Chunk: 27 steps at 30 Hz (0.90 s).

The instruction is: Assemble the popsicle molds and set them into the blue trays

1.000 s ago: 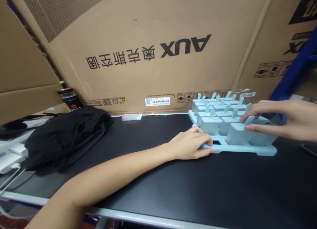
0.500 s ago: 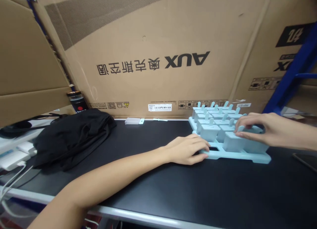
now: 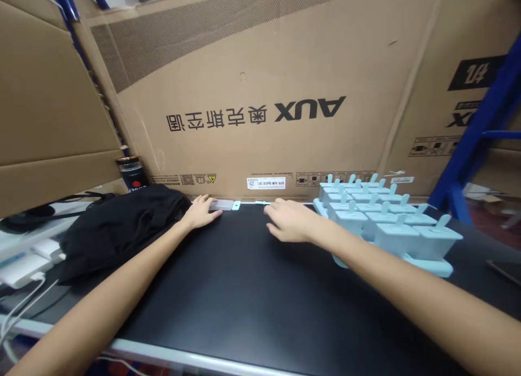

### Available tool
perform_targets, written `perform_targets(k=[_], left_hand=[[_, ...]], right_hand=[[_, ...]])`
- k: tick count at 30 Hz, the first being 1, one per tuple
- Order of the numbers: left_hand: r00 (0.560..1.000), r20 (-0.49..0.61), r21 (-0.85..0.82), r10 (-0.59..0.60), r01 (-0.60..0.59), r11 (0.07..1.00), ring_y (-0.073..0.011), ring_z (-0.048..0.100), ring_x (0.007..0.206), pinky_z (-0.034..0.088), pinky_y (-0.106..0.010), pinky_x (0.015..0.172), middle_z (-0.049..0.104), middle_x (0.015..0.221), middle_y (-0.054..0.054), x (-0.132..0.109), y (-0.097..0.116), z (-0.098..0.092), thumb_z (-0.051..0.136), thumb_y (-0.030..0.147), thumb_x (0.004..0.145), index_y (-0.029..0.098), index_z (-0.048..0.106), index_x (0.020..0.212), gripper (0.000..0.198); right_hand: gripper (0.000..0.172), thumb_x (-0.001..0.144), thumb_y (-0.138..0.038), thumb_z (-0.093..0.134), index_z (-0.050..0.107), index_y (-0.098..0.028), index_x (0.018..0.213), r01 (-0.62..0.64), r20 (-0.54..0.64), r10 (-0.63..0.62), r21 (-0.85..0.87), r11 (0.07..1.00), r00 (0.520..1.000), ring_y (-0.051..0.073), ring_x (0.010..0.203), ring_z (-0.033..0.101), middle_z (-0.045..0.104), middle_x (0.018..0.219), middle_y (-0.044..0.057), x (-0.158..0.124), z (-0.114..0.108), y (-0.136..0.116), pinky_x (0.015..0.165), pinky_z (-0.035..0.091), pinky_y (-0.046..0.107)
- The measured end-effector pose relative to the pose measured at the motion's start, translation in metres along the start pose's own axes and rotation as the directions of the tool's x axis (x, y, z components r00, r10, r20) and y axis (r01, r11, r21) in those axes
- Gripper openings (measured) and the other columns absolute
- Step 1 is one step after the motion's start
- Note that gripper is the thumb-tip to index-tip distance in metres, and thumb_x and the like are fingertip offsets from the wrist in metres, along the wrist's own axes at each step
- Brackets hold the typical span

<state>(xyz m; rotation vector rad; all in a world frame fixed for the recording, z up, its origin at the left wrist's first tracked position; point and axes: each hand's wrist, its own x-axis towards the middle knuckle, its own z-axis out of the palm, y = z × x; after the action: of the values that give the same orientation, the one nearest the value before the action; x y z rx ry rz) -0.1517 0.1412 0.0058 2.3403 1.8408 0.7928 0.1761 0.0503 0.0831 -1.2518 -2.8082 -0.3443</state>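
My left hand (image 3: 201, 212) reaches to the back of the black table (image 3: 244, 289), its fingers on a small pale translucent mould piece (image 3: 223, 205) lying by the cardboard box. Just right of that piece lies a thin light blue stick (image 3: 249, 203). My right hand (image 3: 287, 221) hovers low over the table with fingers spread, its fingertips close to the stick, holding nothing. A light blue ice-pop mould tray (image 3: 431, 266) with several capped moulds (image 3: 396, 235) stands at the right, partly behind my right forearm.
A big cardboard box (image 3: 260, 94) walls off the back. A black cloth bundle (image 3: 118, 227) lies at the left, with a dark can (image 3: 132, 175) behind it and white chargers (image 3: 20, 265) at the left edge. A blue shelf post (image 3: 476, 142) rises at the right.
Both hands have left the mould tray and moved left and back: the left to the pale piece by the box, the right to the stick. The view tilted up slightly.
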Motion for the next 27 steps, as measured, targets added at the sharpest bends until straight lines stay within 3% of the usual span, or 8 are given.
perform_targets(k=[2,5,9,14,17,22,25,27], left_hand=[[0.998,0.06,-0.048,-0.012,0.015,0.999,-0.0339,0.056,0.114,0.041,-0.048,0.102,0.062,0.12,-0.014,0.001,-0.007,-0.001,0.065,0.051,0.075,0.018,0.059,0.112,0.05],[0.994,0.114,-0.14,0.001,0.015,0.99,-0.0265,0.063,0.096,0.047,-0.041,0.093,0.067,0.103,-0.007,0.004,-0.012,-0.002,0.068,0.051,0.073,0.021,0.057,0.108,0.048],[0.994,0.105,-0.313,0.032,0.002,0.95,-0.0254,0.063,0.104,0.046,-0.04,0.096,0.067,0.107,-0.006,0.007,-0.013,-0.002,0.077,0.048,0.066,0.021,0.056,0.101,0.049],[0.999,-0.028,-0.538,0.031,-0.041,0.842,-0.0197,0.064,0.1,0.05,-0.037,0.092,0.063,0.116,-0.01,0.007,-0.003,-0.001,0.077,0.044,0.068,0.018,0.045,0.115,0.063],[0.994,-0.103,-0.607,0.035,-0.091,0.789,-0.0182,0.062,0.101,0.05,-0.037,0.093,0.06,0.121,-0.011,0.004,0.011,-0.001,0.077,0.042,0.069,0.018,0.045,0.117,0.063],[0.986,-0.102,-0.704,0.134,-0.167,0.69,-0.0198,0.061,0.102,0.05,-0.036,0.09,0.062,0.11,-0.008,-0.005,0.043,0.005,0.083,0.032,0.064,0.018,0.05,0.109,0.058],[0.971,-0.079,-0.785,0.225,-0.2,0.586,-0.0192,0.06,0.104,0.047,-0.037,0.095,0.059,0.112,-0.006,-0.012,0.065,0.012,0.084,0.025,0.064,0.02,0.048,0.111,0.059],[0.964,-0.056,-0.807,0.258,-0.196,0.557,-0.0185,0.06,0.103,0.047,-0.038,0.096,0.058,0.112,-0.006,-0.017,0.078,0.017,0.084,0.024,0.065,0.021,0.047,0.115,0.062]], right_hand=[[0.032,0.089,-0.027,0.048,0.061,-0.01,0.113,-0.05,0.042,0.05,-0.007,0.999,0.998,0.031,0.108,0.054,0.062,0.115,0.02,0.037,0.029,0.003,0.087,0.044,0.04],[0.034,0.089,-0.021,0.044,0.062,-0.008,0.114,-0.131,0.039,0.131,-0.002,0.991,0.991,0.033,0.112,0.052,0.06,0.119,0.022,0.069,0.055,0.015,0.089,0.045,0.043],[0.039,0.092,-0.023,0.038,0.061,-0.006,0.118,-0.15,-0.036,0.152,0.037,0.988,0.988,0.036,0.118,0.045,0.055,0.125,0.024,0.082,0.063,0.015,0.095,0.04,0.049],[0.042,0.097,-0.034,0.036,0.057,-0.017,0.13,-0.059,-0.041,0.065,0.137,0.989,0.997,0.03,0.12,0.045,0.055,0.132,0.015,0.096,0.063,-0.004,0.094,0.041,0.043],[0.036,0.097,-0.037,0.041,0.064,-0.015,0.112,-0.068,-0.035,0.076,0.189,0.98,0.996,0.031,0.116,0.049,0.061,0.121,0.016,0.098,0.064,-0.009,0.092,0.041,0.041],[0.018,0.09,-0.033,0.055,0.061,-0.016,0.087,-0.14,-0.024,0.156,0.324,0.936,0.988,0.023,0.091,0.061,0.067,0.098,0.012,0.079,0.065,0.001,0.075,0.043,0.031],[0.012,0.079,-0.026,0.065,0.057,-0.017,0.083,-0.204,0.009,0.222,0.43,0.879,0.975,0.019,0.078,0.061,0.067,0.087,0.007,0.064,0.064,0.01,0.065,0.042,0.026],[0.022,0.071,-0.02,0.07,0.055,-0.017,0.088,-0.241,0.032,0.26,0.502,0.831,0.965,0.017,0.072,0.061,0.068,0.082,0.004,0.054,0.061,0.015,0.061,0.041,0.024]])
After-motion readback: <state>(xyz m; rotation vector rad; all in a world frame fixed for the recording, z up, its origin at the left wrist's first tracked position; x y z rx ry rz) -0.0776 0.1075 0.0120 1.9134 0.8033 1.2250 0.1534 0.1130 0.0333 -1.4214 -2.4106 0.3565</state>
